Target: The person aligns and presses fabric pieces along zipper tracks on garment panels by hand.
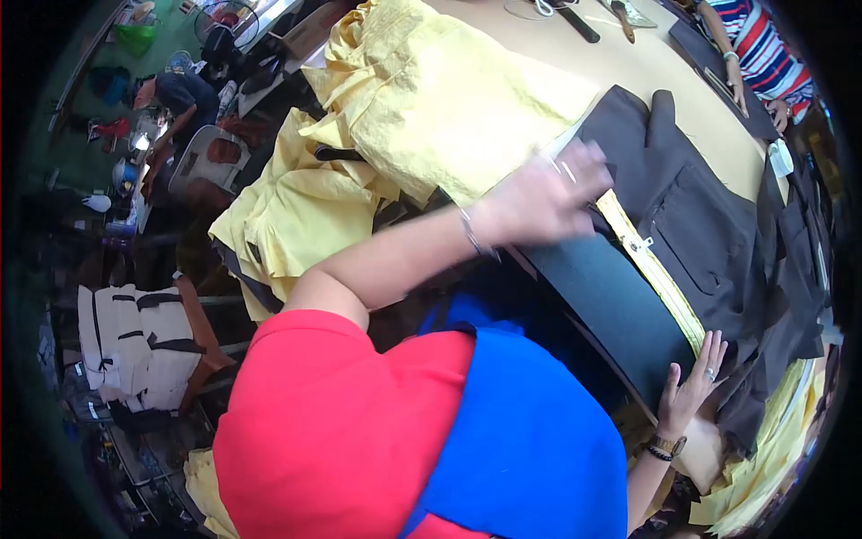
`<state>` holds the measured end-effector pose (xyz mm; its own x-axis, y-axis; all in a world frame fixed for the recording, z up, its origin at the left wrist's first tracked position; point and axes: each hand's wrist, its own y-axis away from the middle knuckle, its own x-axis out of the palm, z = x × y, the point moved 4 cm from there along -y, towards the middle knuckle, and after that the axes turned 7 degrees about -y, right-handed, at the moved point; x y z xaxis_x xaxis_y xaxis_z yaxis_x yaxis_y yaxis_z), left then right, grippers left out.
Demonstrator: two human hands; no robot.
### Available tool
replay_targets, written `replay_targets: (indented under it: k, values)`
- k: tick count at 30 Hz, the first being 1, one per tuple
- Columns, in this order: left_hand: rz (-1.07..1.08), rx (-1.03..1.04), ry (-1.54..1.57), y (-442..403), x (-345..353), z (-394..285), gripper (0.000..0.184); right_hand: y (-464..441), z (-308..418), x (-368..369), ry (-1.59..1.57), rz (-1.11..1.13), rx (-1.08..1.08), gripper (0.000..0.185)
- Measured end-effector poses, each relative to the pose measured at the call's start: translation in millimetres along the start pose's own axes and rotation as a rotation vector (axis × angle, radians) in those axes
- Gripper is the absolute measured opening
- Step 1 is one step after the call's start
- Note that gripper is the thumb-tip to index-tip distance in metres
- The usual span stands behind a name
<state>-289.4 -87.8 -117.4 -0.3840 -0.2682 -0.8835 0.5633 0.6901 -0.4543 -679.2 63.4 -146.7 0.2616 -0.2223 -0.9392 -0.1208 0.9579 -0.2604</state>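
A yellow zipper strip (664,286) with a metal slider runs diagonally along the edge of a dark garment piece (687,225). My left hand (555,196), somewhat blurred, is raised over the upper end of the strip, between the yellow fabric (449,90) and the dark piece. Its fingers look stretched out, and nothing shows in them. At the strip's lower end my right hand (693,386) rests with fingers extended and the thumb apart, touching the strip and dark cloth. A dark board-like surface (611,292) lies between my hands.
Crumpled yellow cloth (305,211) hangs at the left, more (768,458) at the lower right. A dark-handled tool (578,25) and a brush (623,20) lie on the tan tabletop (530,40). One person in stripes (763,45) works at the upper right; another (187,94) bends at the upper left.
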Motion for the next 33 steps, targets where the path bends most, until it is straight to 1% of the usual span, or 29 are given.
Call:
replay_targets:
  k: [1, 2, 3, 4, 5, 6, 8, 9, 12, 13, 14, 15, 18, 22, 23, 25, 26, 28, 30, 33]
  values:
    - [-0.058, -0.07, -0.182, -1, -19, 31, 0.06, 7, 3, 0, 0.058, -0.071, 0.012, 0.076]
    - [-0.102, -0.306, -0.257, 4, -10, 92, 0.052, 12, 8, 1, 0.055, -0.084, -0.004, 0.072]
    - [-0.213, -0.361, -0.277, 9, -28, 137, 0.048, 17, 12, 1, 0.053, -0.098, -0.018, 0.069]
    - [-0.183, -0.574, -0.218, 18, -48, 174, 0.045, 20, 17, 0, 0.053, -0.114, -0.033, 0.066]
    - [-0.072, -0.87, -0.289, 31, -58, 214, 0.039, 19, 29, -1, 0.0, -0.16, -0.047, 0.059]
    - [-0.13, -0.849, -0.351, 54, -54, 266, 0.034, 20, 30, 2, -0.007, -0.134, -0.034, 0.057]
    - [-0.03, -0.968, -0.261, 78, -56, 314, 0.031, 23, 31, 10, -0.02, -0.082, -0.005, 0.054]
    - [0.017, -0.945, -0.261, 76, -60, 319, 0.031, 21, 34, 11, -0.027, -0.081, -0.002, 0.046]
    - [0.143, -0.878, -0.224, 73, -66, 322, 0.03, 17, 36, 10, -0.072, -0.059, 0.033, 0.038]
    - [0.17, -0.856, -0.182, 67, -72, 318, 0.029, 15, 40, 7, -0.085, -0.069, 0.04, 0.032]
    - [0.198, -0.834, -0.138, 60, -77, 315, 0.029, 14, 41, 7, -0.093, -0.059, 0.044, 0.031]
    - [0.238, -0.854, -0.022, 52, -80, 313, 0.027, 15, 41, 7, -0.101, -0.049, 0.047, 0.03]
    - [0.349, -0.791, 0.112, 19, -101, 282, 0.023, 14, 41, 8, -0.099, -0.053, 0.05, 0.026]
    - [0.026, -0.793, 0.751, -37, -118, 263, 0.019, 14, 41, 11, -0.107, -0.085, 0.044, 0.026]
    - [-0.148, -0.76, 0.923, -54, -124, 265, 0.02, 13, 42, 11, -0.117, -0.092, 0.039, 0.026]
    - [-0.251, -0.692, 1.775, -93, -116, 300, 0.018, 11, 46, 6, -0.137, -0.103, 0.047, 0.026]
    - [-0.141, -0.612, 2.448, -112, -112, 315, 0.016, 10, 48, 4, -0.142, -0.109, 0.065, 0.026]
    - [-0.395, -0.592, 1.465, -128, -123, 280, 0.012, 10, 48, 4, -0.156, -0.119, 0.079, 0.026]
    - [-0.225, -0.55, 1.259, -149, -119, 262, 0.013, 11, 48, 4, -0.152, -0.124, 0.088, 0.026]
    - [-0.156, -0.509, 1.107, -172, -119, 246, 0.013, 9, 49, 4, -0.16, -0.153, 0.094, 0.026]
